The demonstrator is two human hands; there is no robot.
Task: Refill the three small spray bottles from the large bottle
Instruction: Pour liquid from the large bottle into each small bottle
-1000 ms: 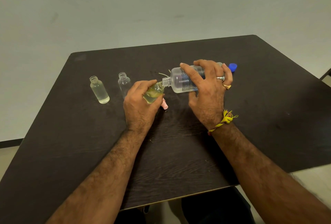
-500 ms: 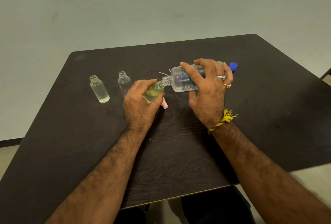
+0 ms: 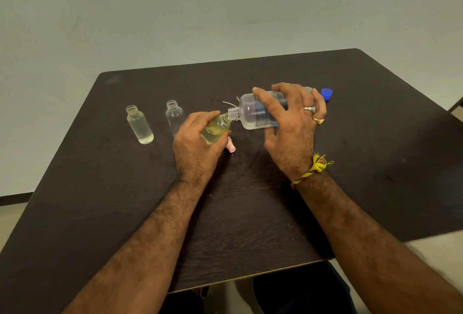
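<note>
My right hand (image 3: 292, 135) grips the large clear bottle (image 3: 253, 113), tipped almost level with its open neck pointing left. That neck meets the mouth of a small bottle (image 3: 215, 129) with yellowish liquid, tilted and held in my left hand (image 3: 196, 148). Two other small bottles stand upright and uncapped on the dark table (image 3: 250, 201). The left small bottle (image 3: 139, 124) holds clear liquid. The middle small bottle (image 3: 174, 115) looks empty and is partly behind my left hand.
A blue cap (image 3: 327, 93) lies on the table behind my right hand. A pink spray cap (image 3: 230, 147) lies just right of my left hand, and thin dip tubes (image 3: 229, 103) show behind the bottle necks. The table's near edge lies under my forearms.
Almost nothing: both hands hold the same pouring pose, with the large bottle tipped a touch more.
</note>
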